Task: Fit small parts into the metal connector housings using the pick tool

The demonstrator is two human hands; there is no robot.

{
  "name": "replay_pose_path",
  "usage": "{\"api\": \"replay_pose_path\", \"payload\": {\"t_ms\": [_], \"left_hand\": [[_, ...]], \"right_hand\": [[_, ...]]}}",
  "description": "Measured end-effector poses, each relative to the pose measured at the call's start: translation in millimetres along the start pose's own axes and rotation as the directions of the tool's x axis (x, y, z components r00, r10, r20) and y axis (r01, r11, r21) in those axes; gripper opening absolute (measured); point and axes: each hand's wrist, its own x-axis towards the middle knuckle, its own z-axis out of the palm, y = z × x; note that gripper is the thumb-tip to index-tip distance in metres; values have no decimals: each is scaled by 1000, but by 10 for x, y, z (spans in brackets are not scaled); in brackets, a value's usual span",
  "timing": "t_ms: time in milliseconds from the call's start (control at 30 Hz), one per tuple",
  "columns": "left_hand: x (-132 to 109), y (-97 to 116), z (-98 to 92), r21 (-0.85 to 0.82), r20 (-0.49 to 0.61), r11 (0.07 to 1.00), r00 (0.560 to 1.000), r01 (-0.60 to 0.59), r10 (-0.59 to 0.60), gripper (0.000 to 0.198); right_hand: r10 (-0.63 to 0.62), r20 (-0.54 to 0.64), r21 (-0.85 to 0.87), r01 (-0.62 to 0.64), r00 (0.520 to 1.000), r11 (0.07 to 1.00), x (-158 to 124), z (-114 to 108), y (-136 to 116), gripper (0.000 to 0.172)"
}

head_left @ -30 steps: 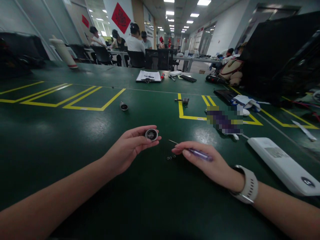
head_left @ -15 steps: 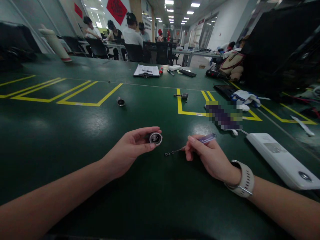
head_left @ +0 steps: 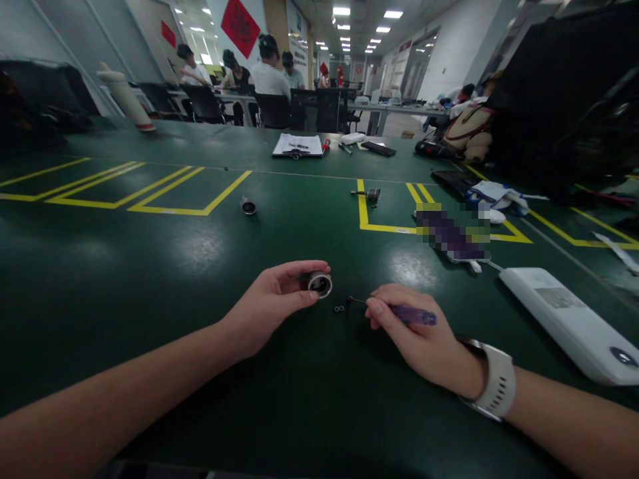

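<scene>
At the centre of the frame, the left hand (head_left: 267, 303) holds a hollow metal cylinder (head_left: 326, 277) between its fingers, the open end facing right and toward the camera. Right of centre, the right hand (head_left: 422, 336) grips a tool with a purple handle (head_left: 413, 315); its thin shank points left. Two small rings (head_left: 339, 309) lie on the bench (head_left: 239, 419) between the hands. A metal cup (head_left: 247, 206) sits left of upper centre; a white device (head_left: 559, 316) occupies the right side.

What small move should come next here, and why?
Probably the right hand should ease the purple-handled tool toward the metal cup: a small dark piece seems to be at its tip, and the left hand holds the cup nearby, its open mouth showing.
</scene>
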Motion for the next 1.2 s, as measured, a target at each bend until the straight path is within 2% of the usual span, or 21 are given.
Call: {"api": "replay_pose_path", "payload": {"t_ms": [167, 267, 333, 600, 800, 967, 1100, 1200], "left_hand": [[7, -20, 22, 18, -9, 1000, 1000, -2, 2, 39], [7, -25, 53, 55, -24, 998, 1000, -13, 15, 38], [-1, -26, 77, 86, -25, 996, 999, -24, 26, 37], [-37, -25, 119, 205, -9, 977, 998, -64, 68, 33], [-33, -43, 120, 294, -39, 949, 991, -111, 128, 28], [-37, -52, 124, 273, -44, 953, 988, -132, 149, 26], [-24, -71, 120, 281, -27, 952, 991, -121, 134, 26], [-6, -80, 113, 256, -6, 960, 993, -113, 119, 26]], "right_hand": [[-231, -26, 22, 232, 973, 973, -44, 9, -18, 15], [-355, 67, 14, 355, 932, 935, -61, 24, -33, 11], [-390, 122, -6, 393, 913, 919, -61, 43, -40, 11], [-359, 178, -100, 380, 916, 919, -30, 88, -81, 11], [-427, 203, -161, 461, 881, 873, -28, 101, -126, 10], [-464, 195, -197, 498, 864, 845, -29, 120, -156, 10], [-440, 221, -234, 485, 870, 842, -39, 153, -170, 11], [-411, 184, -159, 439, 893, 884, -48, 132, -175, 12]]}}
